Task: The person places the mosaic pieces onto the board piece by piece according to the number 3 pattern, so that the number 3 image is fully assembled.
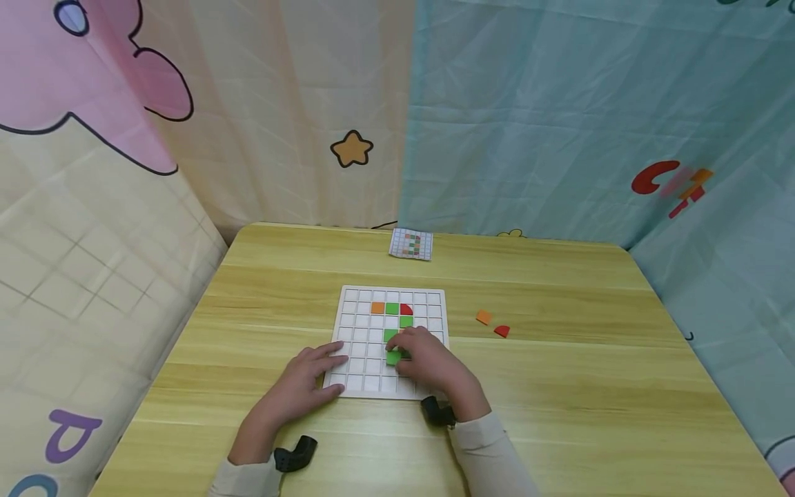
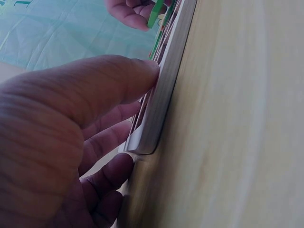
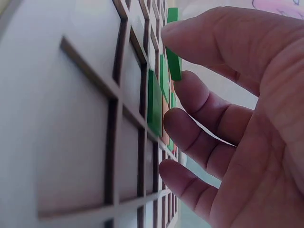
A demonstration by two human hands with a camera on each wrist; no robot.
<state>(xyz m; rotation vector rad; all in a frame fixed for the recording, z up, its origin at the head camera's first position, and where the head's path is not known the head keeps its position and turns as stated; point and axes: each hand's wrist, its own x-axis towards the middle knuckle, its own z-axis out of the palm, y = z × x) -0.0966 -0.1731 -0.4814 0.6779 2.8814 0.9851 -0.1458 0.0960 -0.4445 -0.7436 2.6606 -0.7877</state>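
A white grid board (image 1: 355,348) lies on the wooden table, with coloured tiles in some cells. My left hand (image 1: 301,383) rests at its left edge, fingers spread on the rim and thumb (image 2: 137,73) touching the near corner. Over the lower middle of the grid, my right hand (image 1: 431,362) pinches a green square tile (image 3: 175,66) between thumb and fingers, tilted on edge. Another green tile (image 3: 154,104) sits in a cell below the fingers. Farther up are an orange tile (image 1: 377,308), several green tiles (image 1: 392,308) and a red quarter-round tile (image 1: 406,310). The right hand hides some cells.
Right of the board lie a loose orange square tile (image 1: 483,317) and a red quarter-round tile (image 1: 502,331). A small printed card (image 1: 410,244) with a coloured grid pattern is at the table's back edge. Patterned curtains (image 1: 534,124) hang behind the table.
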